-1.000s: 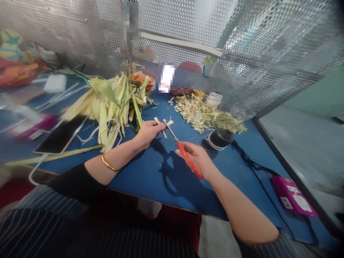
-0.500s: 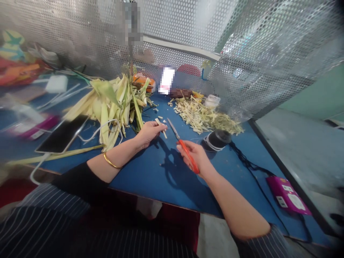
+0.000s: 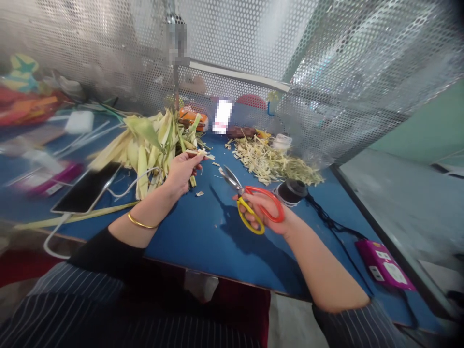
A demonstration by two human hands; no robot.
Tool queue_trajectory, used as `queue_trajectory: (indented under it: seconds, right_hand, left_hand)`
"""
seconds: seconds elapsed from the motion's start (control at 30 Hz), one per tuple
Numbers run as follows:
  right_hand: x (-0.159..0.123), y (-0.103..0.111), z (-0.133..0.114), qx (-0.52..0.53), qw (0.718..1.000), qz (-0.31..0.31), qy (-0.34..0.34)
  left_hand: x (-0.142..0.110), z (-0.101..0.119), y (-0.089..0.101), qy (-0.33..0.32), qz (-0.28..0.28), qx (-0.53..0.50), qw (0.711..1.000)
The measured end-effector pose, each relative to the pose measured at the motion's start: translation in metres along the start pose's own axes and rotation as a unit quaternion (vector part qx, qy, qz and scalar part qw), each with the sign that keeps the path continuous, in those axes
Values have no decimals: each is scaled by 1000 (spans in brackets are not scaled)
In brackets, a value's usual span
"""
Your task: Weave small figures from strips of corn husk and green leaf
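Note:
My left hand pinches a short pale leaf strip just above the blue table, next to a pile of long yellow-green leaves. My right hand grips scissors with one red and one yellow handle loop, fingers through the loops, blades pointing up-left toward the strip but apart from it. A small cut scrap lies on the table between the hands.
A heap of leaf trimmings lies at the back right, beside a black thread spool. A phone with white cable lies left. A magenta box and black cord sit near the right edge. Perforated metal screens wall the back.
My left hand lifted the strip and drew back toward the leaf pile. My right hand turned the scissors so both handle loops show and moved them away from the strip.

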State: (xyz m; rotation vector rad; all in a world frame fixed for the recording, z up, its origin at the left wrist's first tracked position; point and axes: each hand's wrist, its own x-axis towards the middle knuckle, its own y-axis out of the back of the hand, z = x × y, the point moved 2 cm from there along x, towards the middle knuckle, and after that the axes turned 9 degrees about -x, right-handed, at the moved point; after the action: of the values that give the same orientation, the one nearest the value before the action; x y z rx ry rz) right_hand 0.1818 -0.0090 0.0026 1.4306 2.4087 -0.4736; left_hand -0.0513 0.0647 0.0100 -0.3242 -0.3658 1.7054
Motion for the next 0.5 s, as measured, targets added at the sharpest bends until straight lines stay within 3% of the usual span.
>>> queue_trajectory:
  seconds: [0.17, 0.27, 0.3, 0.37, 0.43, 0.5]
  right_hand:
    - [26, 17, -11, -29, 992, 5, -124]
    - [38, 34, -21, 20, 990, 100, -102]
    - [40, 39, -24, 36, 984, 159, -68]
    - [41, 38, -30, 56, 977, 207, -10]
    - [44, 26, -32, 57, 985, 164, 3]
    - [53, 9, -31, 47, 995, 86, -27]
  left_hand:
    - [-1, 1, 1, 19, 22, -15, 999]
    - [-1, 0, 2, 20, 21, -24, 999]
    - [-1, 0, 2, 16, 23, -28, 999]
    - [1, 1, 4, 4, 31, -40, 999]
    - [2, 3, 5, -12, 39, -51, 998]
    - [3, 5, 7, -30, 49, -59, 997]
